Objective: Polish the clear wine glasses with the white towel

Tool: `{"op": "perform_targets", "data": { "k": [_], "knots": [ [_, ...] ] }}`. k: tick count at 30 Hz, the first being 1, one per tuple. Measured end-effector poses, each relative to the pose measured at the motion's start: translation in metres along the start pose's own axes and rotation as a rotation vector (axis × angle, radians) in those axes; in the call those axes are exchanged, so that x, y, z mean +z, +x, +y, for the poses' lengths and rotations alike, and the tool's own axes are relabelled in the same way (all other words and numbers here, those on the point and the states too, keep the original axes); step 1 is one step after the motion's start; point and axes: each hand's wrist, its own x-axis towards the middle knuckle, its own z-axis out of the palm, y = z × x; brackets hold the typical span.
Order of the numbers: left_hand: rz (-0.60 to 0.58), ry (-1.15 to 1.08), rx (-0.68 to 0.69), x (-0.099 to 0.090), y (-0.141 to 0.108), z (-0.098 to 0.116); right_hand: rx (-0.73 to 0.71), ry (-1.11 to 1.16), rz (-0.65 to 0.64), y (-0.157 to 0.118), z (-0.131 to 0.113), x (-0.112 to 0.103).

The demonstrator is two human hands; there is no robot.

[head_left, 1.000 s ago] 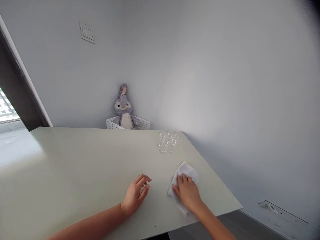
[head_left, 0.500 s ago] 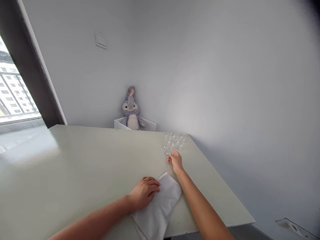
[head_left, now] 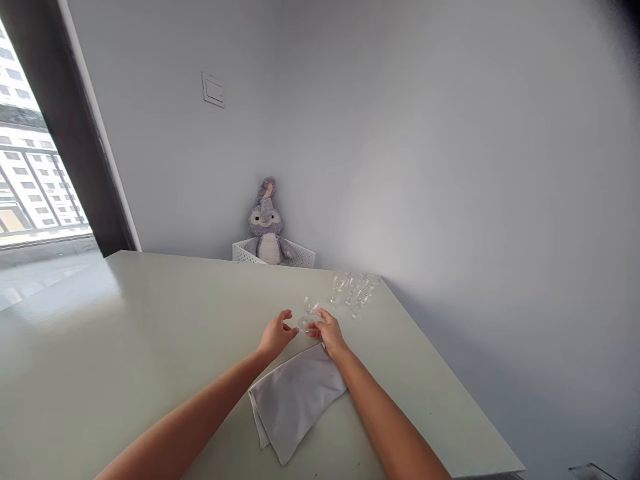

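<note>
Left hand: the left hand (head_left: 275, 335) is half open, its fingers loosely spread and curved toward the glass. It stands just beside the glass, and no contact can be made out.

Right hand: the right hand (head_left: 329, 332) is narrower, its fingers (head_left: 316, 327) reaching left to the foot of the glass. They seem to touch it, but whether they grip it cannot be told.

Glass in hand: a small clear stemmed glass (head_left: 309, 315) stands between the two hands, out from the far edge of the table. Its exact tilt is hard to read through the clear glass.

Other glasses: a tight cluster of clear stemmed glasses (head_left: 354, 292) stands near the far right corner of the table, just beyond the hands.

Cloth: a folded grey-white towel (head_left: 295, 400) lies on the table just below the hands, its upper corner beside the right wrist.

Table: the pale green table (head_left: 150, 313) has a glossy top that reflects window light near its left side.

Behind the table: a grey plush toy (head_left: 267, 223) sits in a white perforated basket (head_left: 245, 253) just past the far edge, in the corner of the wall. A white wall plate (head_left: 213, 89) is on the wall above, and a dark-framed window (head_left: 35, 153) shows tall buildings at left.
</note>
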Motion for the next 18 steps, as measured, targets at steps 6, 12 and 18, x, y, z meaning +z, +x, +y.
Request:
{"op": "perform_targets", "data": {
  "k": [6, 12, 18],
  "knots": [
    [0.04, -0.119, -0.135, 0.012, 0.005, -0.01, -0.005, -0.079, 0.133, 0.042, -0.009, -0.023],
    [0.082, -0.154, -0.166, 0.006, 0.013, -0.017, -0.011, -0.175, 0.042, 0.072, -0.013, -0.025],
    [0.248, -0.14, -0.222, -0.054, 0.039, -0.046, -0.064, -0.22, -0.106, 0.053, -0.006, 0.001]
  ]
}}
